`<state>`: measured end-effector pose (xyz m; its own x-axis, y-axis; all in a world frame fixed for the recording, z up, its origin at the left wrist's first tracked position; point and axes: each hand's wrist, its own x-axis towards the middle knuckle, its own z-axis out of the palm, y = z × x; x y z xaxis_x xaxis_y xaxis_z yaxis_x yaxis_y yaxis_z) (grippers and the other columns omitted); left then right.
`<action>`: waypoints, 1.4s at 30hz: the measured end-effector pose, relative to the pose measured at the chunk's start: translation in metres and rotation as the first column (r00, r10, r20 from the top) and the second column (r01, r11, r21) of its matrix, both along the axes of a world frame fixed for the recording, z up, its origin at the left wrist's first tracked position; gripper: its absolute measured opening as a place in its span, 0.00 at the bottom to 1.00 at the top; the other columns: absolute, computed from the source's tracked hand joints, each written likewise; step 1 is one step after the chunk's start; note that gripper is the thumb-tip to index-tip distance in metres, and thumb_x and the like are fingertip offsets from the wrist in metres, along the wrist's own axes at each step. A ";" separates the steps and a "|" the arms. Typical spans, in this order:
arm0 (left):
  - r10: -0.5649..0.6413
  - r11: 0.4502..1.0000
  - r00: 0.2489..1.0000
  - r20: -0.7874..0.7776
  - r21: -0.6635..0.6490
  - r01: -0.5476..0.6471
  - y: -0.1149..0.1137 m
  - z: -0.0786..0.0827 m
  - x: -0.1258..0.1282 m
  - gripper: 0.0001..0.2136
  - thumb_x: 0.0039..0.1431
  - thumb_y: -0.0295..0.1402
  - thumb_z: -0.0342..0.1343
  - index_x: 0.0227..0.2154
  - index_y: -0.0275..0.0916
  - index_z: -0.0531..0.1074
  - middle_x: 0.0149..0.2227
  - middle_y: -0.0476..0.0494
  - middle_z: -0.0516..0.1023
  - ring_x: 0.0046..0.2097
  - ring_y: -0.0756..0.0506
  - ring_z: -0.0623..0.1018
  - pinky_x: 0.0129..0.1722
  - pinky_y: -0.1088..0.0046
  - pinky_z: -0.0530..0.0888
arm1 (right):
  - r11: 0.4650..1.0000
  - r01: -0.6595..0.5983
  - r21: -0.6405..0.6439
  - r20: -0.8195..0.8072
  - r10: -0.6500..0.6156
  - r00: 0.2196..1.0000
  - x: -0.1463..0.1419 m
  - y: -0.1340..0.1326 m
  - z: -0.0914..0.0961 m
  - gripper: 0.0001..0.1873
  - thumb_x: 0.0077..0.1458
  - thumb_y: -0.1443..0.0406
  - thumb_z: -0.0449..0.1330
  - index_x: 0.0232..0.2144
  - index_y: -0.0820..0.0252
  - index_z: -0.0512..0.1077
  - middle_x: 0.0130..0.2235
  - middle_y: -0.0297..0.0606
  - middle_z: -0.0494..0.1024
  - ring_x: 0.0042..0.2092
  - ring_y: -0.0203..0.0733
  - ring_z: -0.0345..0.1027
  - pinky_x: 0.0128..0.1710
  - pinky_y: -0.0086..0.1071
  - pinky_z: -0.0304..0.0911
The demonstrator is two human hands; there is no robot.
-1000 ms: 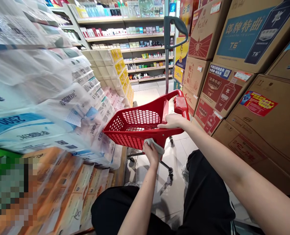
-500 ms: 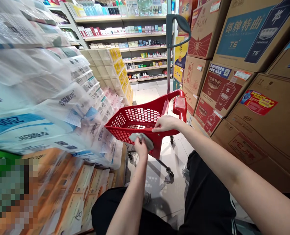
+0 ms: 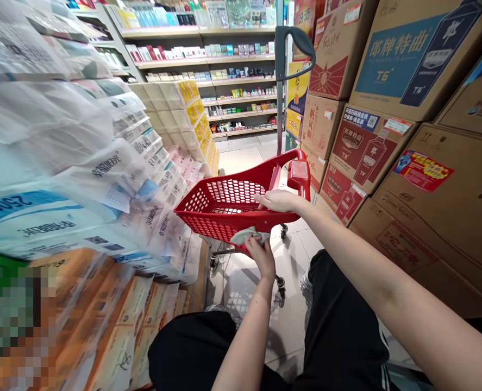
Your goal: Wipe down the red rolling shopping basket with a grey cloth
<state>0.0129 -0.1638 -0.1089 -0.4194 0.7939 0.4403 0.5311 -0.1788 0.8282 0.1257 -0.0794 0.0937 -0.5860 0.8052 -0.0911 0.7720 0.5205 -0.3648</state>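
A small red plastic shopping cart (image 3: 224,225) with a perforated basket stands in front of me, its basket seen from above. My left hand (image 3: 261,252) is closed on a pale grey cloth (image 3: 243,236), which lies against the outside of the basket's near wall, low under the rim. Over the near rim, towards the handle end, is my right hand (image 3: 279,201). Its fingers stretch out into the basket and hold nothing that I can see. Part of the cloth is hidden behind my left fingers.
Plastic-wrapped tissue packs (image 3: 89,179) are stacked close on the left, orange packs (image 3: 114,326) below them. Cardboard cartons (image 3: 420,157) rise on the right. A grey pole with a dark handle (image 3: 281,60) stands behind the cart; stocked shelves (image 3: 208,62) line the back.
My left hand has slid the cloth rightwards and slightly down along the cart's outer wall. My right hand has lifted off the near rim, fingers straighter. The cart stays in place.
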 end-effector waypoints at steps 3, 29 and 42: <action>-0.009 0.999 0.998 0.057 -0.045 0.011 -0.001 -0.027 -0.001 0.05 0.54 0.27 0.50 0.31 0.40 0.59 0.47 0.37 0.60 0.53 0.43 0.64 0.54 0.58 0.63 | 1.000 0.008 0.001 -0.003 -0.008 1.000 0.002 -0.001 0.001 0.44 0.56 0.41 0.27 0.39 0.56 0.77 0.42 0.40 0.78 0.43 0.45 0.69 0.44 0.32 0.57; -0.178 0.981 0.900 -0.398 -0.001 0.194 0.060 0.081 -0.096 0.11 0.64 0.38 0.39 0.35 0.39 0.64 0.37 0.42 0.70 0.41 0.45 0.70 0.44 0.66 0.67 | 0.996 0.036 -0.083 -0.124 -0.046 0.991 0.007 -0.013 0.001 0.45 0.56 0.40 0.28 0.39 0.60 0.76 0.40 0.41 0.78 0.43 0.42 0.69 0.43 0.29 0.57; -0.308 0.924 0.836 -0.455 0.066 0.376 0.038 0.075 -0.073 0.09 0.64 0.35 0.40 0.43 0.39 0.62 0.47 0.39 0.67 0.55 0.45 0.65 0.54 0.62 0.63 | 0.988 0.075 -0.135 -0.129 -0.093 0.987 0.015 -0.001 -0.002 0.47 0.55 0.39 0.28 0.25 0.62 0.76 0.30 0.41 0.78 0.29 0.37 0.69 0.34 0.28 0.59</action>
<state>-0.0603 -0.1253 -0.0334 0.1243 0.7632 0.6342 0.7077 -0.5162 0.4825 0.1405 -0.0804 0.0922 -0.5309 0.8386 -0.1224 0.7500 0.3977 -0.5285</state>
